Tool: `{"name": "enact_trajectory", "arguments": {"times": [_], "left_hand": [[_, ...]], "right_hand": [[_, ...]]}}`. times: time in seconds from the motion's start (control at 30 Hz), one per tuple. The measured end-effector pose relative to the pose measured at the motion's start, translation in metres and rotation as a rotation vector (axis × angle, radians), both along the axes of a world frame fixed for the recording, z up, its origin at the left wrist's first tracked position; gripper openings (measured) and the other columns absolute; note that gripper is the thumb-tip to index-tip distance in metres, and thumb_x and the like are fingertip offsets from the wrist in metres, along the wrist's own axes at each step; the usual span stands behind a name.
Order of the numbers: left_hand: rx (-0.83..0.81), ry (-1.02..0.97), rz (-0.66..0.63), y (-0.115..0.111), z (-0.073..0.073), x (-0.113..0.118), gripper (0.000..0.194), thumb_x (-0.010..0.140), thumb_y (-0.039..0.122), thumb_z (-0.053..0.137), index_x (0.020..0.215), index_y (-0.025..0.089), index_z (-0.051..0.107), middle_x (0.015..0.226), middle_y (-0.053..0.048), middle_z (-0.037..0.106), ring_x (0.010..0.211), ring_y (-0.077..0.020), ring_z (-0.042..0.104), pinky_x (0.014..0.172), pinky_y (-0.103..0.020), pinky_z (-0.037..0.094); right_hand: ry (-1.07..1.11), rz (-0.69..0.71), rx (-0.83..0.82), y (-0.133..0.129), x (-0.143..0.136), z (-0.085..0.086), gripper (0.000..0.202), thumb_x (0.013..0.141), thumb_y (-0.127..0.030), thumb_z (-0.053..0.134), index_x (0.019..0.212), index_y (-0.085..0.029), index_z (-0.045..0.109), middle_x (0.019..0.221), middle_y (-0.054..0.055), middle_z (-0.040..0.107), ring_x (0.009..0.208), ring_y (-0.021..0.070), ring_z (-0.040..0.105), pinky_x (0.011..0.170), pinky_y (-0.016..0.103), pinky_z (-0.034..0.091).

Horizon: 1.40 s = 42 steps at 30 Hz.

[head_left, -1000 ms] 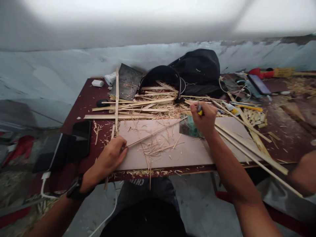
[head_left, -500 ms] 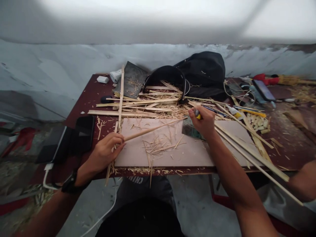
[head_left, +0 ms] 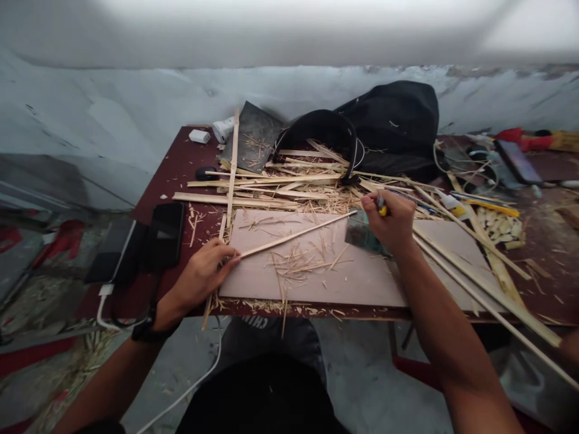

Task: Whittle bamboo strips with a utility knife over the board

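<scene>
My left hand [head_left: 208, 268] pinches the near end of a thin bamboo strip [head_left: 294, 238], which slants up to the right above a pale board [head_left: 339, 288]. My right hand [head_left: 392, 222] is closed round a small tool with a yellow and grey part [head_left: 382, 207]; its tip is hidden. Just left of my right hand, the strip's far end lies beside a dark greenish block [head_left: 359, 232]. Thin shavings [head_left: 298, 262] are scattered on the board between my hands.
Bamboo strips [head_left: 271, 184] are piled behind the board, near a black bag [head_left: 398, 120]. Black phones [head_left: 165, 235] lie at the left. Long strips [head_left: 479, 289] stretch right towards another person's hand [head_left: 570, 346]. A glue bottle [head_left: 452, 205] lies at the right.
The view has shifted, so the table appears farther right and slightly higher. The strip's far end has come away from my right hand's fingers. Both hands keep their holds.
</scene>
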State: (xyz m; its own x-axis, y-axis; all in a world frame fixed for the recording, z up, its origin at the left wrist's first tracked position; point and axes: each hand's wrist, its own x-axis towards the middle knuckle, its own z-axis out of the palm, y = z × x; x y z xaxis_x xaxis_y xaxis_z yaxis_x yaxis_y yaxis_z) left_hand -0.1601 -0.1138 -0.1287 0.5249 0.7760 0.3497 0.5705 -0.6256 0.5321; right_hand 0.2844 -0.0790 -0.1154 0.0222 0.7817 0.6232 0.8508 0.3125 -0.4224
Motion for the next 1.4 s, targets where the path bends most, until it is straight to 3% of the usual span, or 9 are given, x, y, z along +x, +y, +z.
{"name": "enact_trajectory", "arguments": {"times": [0.27, 0.47, 0.7, 0.77, 0.87, 1.03, 1.4], "left_hand": [[0.010, 0.009, -0.010, 0.002, 0.001, 0.003, 0.010, 0.107, 0.017, 0.060, 0.101, 0.022, 0.067, 0.095, -0.006, 0.076, 0.089, -0.0215, 0.071, 0.082, -0.033, 0.057], [-0.026, -0.033, 0.061, 0.011, -0.005, 0.000, 0.000, 0.105, 0.022, 0.065, 0.105, 0.022, 0.065, 0.093, -0.002, 0.074, 0.082, -0.0196, 0.073, 0.077, -0.031, 0.056], [-0.021, -0.033, 0.125, 0.014, -0.008, 0.002, 0.009, 0.108, 0.020, 0.056, 0.103, 0.022, 0.063, 0.098, -0.004, 0.074, 0.089, -0.0197, 0.073, 0.083, -0.031, 0.057], [-0.002, -0.058, 0.140, 0.013, -0.010, 0.001, 0.004, 0.107, 0.019, 0.059, 0.109, 0.021, 0.063, 0.102, -0.004, 0.075, 0.089, -0.0184, 0.073, 0.083, -0.030, 0.057], [0.043, -0.093, 0.106, 0.011, -0.012, -0.001, 0.017, 0.101, 0.020, 0.073, 0.115, 0.021, 0.063, 0.105, -0.004, 0.074, 0.089, -0.0175, 0.073, 0.081, -0.029, 0.058], [0.086, -0.077, 0.022, 0.011, -0.008, 0.000, 0.013, 0.101, 0.012, 0.072, 0.102, 0.021, 0.063, 0.090, 0.000, 0.068, 0.081, -0.0148, 0.067, 0.077, -0.026, 0.055], [0.063, -0.063, 0.157, 0.012, -0.012, -0.003, 0.011, 0.100, 0.014, 0.073, 0.095, 0.020, 0.066, 0.089, 0.001, 0.072, 0.079, -0.0143, 0.072, 0.072, -0.024, 0.054]], "right_hand": [[-0.012, 0.009, -0.017, -0.001, 0.001, -0.001, 0.035, 0.104, -0.046, 0.056, 0.075, -0.028, 0.055, 0.063, 0.000, 0.055, 0.057, 0.0178, 0.049, 0.061, 0.036, 0.040], [0.019, 0.008, -0.034, -0.001, 0.002, -0.001, 0.034, 0.102, -0.048, 0.058, 0.076, -0.027, 0.058, 0.061, -0.001, 0.053, 0.056, 0.0169, 0.047, 0.060, 0.036, 0.038], [0.024, 0.057, -0.022, -0.001, 0.003, -0.003, 0.030, 0.103, -0.044, 0.060, 0.080, -0.026, 0.061, 0.061, -0.002, 0.051, 0.055, 0.0159, 0.046, 0.060, 0.035, 0.037], [0.028, 0.050, -0.040, -0.001, 0.003, -0.003, 0.029, 0.103, -0.044, 0.061, 0.080, -0.026, 0.061, 0.060, -0.002, 0.051, 0.055, 0.0157, 0.045, 0.060, 0.035, 0.036], [0.060, 0.056, -0.043, 0.000, 0.003, -0.004, 0.031, 0.101, -0.046, 0.063, 0.077, -0.026, 0.060, 0.059, -0.003, 0.050, 0.054, 0.0147, 0.044, 0.059, 0.034, 0.036], [0.072, 0.059, -0.041, 0.001, 0.004, -0.004, 0.031, 0.099, -0.047, 0.064, 0.076, -0.026, 0.062, 0.057, -0.003, 0.050, 0.053, 0.0143, 0.043, 0.057, 0.034, 0.035], [0.073, 0.086, -0.039, 0.000, 0.003, -0.005, 0.025, 0.099, -0.042, 0.065, 0.080, -0.025, 0.065, 0.059, -0.003, 0.052, 0.053, 0.0137, 0.044, 0.058, 0.034, 0.036]]}}
